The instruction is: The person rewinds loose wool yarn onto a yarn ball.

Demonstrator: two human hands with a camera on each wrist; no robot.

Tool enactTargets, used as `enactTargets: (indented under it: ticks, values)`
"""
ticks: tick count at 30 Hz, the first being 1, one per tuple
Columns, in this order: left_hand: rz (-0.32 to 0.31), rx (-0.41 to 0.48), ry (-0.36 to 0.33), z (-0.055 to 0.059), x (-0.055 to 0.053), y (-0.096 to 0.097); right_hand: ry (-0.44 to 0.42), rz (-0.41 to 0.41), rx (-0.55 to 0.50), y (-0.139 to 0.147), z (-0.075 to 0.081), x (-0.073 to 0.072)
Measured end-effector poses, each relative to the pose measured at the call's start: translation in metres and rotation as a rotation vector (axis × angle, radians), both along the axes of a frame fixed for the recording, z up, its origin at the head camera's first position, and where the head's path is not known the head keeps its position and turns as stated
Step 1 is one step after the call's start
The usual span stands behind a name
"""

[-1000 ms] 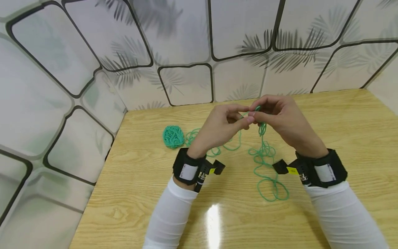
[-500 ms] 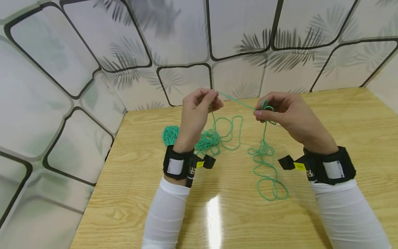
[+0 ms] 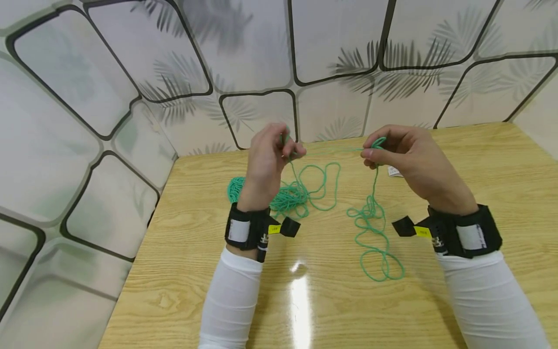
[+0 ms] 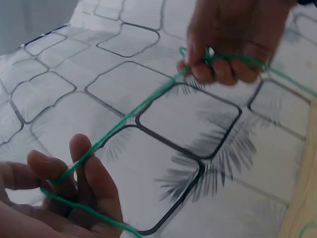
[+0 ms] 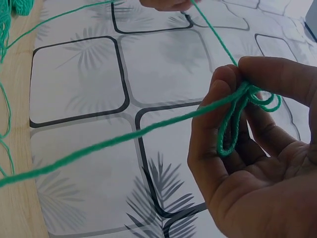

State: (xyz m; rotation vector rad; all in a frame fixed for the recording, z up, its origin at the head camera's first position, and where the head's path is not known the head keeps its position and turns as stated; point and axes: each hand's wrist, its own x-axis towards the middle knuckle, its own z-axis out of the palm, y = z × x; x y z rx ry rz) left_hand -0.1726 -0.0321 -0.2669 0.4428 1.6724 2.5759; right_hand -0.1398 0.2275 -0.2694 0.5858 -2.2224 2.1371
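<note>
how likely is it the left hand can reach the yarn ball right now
Probably yes: nothing visible blocks the yarn ball on the table, though the left hand might first have to drop its strand.

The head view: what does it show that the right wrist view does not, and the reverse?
Only the head view: black wrist straps, white sleeves, and a small white paper-like piece beside the right-hand grip.

Only the right wrist view: the palm of that grip, with a narrow green yarn loop hanging before it.

Both: that grip pinching yarn, the left-hand grip (cut off in the right wrist view), the green yarn strand between them, the light wooden table and the pale leaf-patterned wall.
</note>
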Motion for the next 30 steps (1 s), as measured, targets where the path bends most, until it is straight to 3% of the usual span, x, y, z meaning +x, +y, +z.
enactTargets:
  ticks: [4,6,7,10,13,17,21,25,30]
  values:
    - [0.053,-0.603,0.169,0.0,0.009,0.008,0.027,0.041,-0.043,-0.006,-0.002,0.0]
    - [0.009,-0.764,0.27,-0.001,0.013,0.014,0.028,0.059,-0.037,-0.011,-0.002,0.0]
    - [-0.035,-0.784,0.309,-0.002,0.014,0.018,0.031,0.067,-0.029,-0.013,-0.003,0.0]
    - [-0.158,-0.715,0.366,-0.003,0.016,0.026,0.024,0.096,-0.04,-0.018,-0.004,0.0]
    - [-0.197,-0.616,0.366,-0.005,0.016,0.029,0.02,0.109,-0.048,-0.021,-0.006,-0.001]
    - [-0.119,-0.618,0.398,-0.004,0.013,0.023,0.003,0.078,-0.004,-0.02,-0.006,-0.002]
    - [-0.051,-0.571,0.356,-0.002,0.01,0.013,-0.017,0.012,0.065,-0.015,-0.003,-0.001]
    - [-0.017,-0.397,0.237,0.001,0.008,0.005,-0.018,-0.025,0.047,-0.007,-0.001,-0.001]
    - [0.084,-0.233,0.168,0.002,0.003,-0.004,0.003,-0.012,-0.089,0.002,-0.001,-0.003]
